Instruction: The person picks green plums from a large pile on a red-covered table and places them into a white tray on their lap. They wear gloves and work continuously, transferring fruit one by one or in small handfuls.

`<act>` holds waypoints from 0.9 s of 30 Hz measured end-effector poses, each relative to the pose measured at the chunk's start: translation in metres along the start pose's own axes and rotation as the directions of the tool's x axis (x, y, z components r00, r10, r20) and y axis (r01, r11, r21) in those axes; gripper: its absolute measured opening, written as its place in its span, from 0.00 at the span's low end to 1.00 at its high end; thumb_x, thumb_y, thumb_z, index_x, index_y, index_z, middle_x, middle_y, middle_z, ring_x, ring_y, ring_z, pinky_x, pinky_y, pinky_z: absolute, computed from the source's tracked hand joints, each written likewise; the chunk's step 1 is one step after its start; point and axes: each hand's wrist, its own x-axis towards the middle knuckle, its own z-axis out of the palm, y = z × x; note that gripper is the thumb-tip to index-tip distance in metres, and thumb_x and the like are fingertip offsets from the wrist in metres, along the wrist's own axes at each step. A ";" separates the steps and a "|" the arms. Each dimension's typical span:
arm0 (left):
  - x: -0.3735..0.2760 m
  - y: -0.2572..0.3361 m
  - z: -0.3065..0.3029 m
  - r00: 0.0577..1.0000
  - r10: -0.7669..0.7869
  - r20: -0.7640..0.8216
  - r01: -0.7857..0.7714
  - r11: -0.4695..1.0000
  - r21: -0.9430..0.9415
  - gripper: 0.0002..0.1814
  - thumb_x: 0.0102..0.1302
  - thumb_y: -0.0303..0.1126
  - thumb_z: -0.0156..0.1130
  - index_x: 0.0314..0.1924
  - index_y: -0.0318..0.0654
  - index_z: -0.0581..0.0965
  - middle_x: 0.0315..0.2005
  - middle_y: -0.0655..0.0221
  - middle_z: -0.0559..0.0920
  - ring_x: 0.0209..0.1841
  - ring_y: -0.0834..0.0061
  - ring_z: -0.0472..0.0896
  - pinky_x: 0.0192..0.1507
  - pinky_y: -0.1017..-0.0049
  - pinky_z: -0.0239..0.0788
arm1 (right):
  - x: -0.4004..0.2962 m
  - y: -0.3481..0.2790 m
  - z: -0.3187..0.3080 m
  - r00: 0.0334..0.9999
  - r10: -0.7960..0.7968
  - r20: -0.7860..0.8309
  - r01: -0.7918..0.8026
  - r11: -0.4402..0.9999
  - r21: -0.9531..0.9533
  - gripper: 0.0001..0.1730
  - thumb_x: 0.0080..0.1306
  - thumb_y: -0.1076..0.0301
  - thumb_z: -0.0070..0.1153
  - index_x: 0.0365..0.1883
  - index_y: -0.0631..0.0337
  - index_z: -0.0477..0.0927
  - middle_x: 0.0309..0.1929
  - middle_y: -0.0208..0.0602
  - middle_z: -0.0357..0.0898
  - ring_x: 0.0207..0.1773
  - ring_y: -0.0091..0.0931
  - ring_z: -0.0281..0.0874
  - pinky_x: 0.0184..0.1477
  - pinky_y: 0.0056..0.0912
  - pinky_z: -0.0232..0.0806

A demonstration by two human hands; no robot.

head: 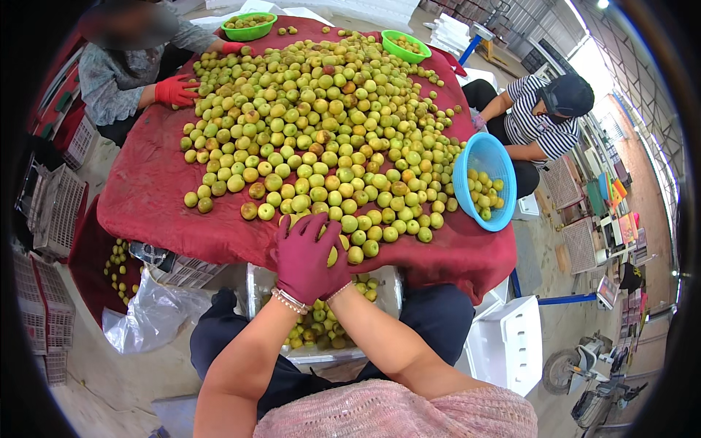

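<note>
My left hand [301,257] and my right hand [338,271], both in maroon gloves, are close together at the near edge of a table [148,180] draped in red cloth. Their fingers reach over the front of a wide heap of round yellow-green fruits, apparently jujubes [306,131]. One fruit [332,256] shows between my hands; whether the fingers grip it is hidden. Below my wrists, between my knees, stands a white foam box [257,284] lined with clear plastic. More fruits [320,326] lie inside it.
A blue plastic basket [463,205] holding fruits tilts at the table's right edge. Green basins [263,34] [390,46] stand at the far side. Two people [118,82] [539,117] sit left and right, one wearing red gloves. White foam boxes [517,339], stacked crates [55,219] and a plastic bag [148,317] surround me.
</note>
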 end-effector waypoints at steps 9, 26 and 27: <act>0.008 0.001 0.004 0.995 0.083 -0.050 -0.082 0.996 0.028 0.37 0.44 0.46 0.75 0.56 0.45 0.75 0.57 0.60 0.74 0.62 0.53 0.70 0.67 0.38 0.47 | 0.003 -0.012 0.011 0.998 0.001 0.057 -0.007 0.993 0.114 0.24 0.74 0.53 0.42 0.63 0.55 0.69 0.62 0.42 0.72 0.63 0.38 0.71 0.66 0.45 0.65; 0.002 -0.002 0.021 0.984 0.177 -0.003 -0.176 0.976 -0.124 0.38 0.46 0.42 0.76 0.58 0.42 0.72 0.61 0.54 0.71 0.65 0.45 0.66 0.67 0.46 0.55 | -0.002 -0.130 0.036 0.903 -0.423 0.076 0.409 0.901 0.147 0.19 0.72 0.54 0.45 0.46 0.62 0.74 0.51 0.44 0.76 0.59 0.42 0.72 0.68 0.57 0.63; 0.001 -0.003 0.020 0.983 0.185 -0.007 -0.184 0.974 -0.130 0.37 0.47 0.40 0.75 0.58 0.41 0.72 0.61 0.52 0.70 0.65 0.44 0.65 0.66 0.47 0.56 | 0.000 -0.139 0.037 0.886 -0.458 0.072 0.440 0.880 0.177 0.18 0.72 0.55 0.45 0.45 0.62 0.74 0.50 0.44 0.76 0.58 0.42 0.72 0.68 0.56 0.62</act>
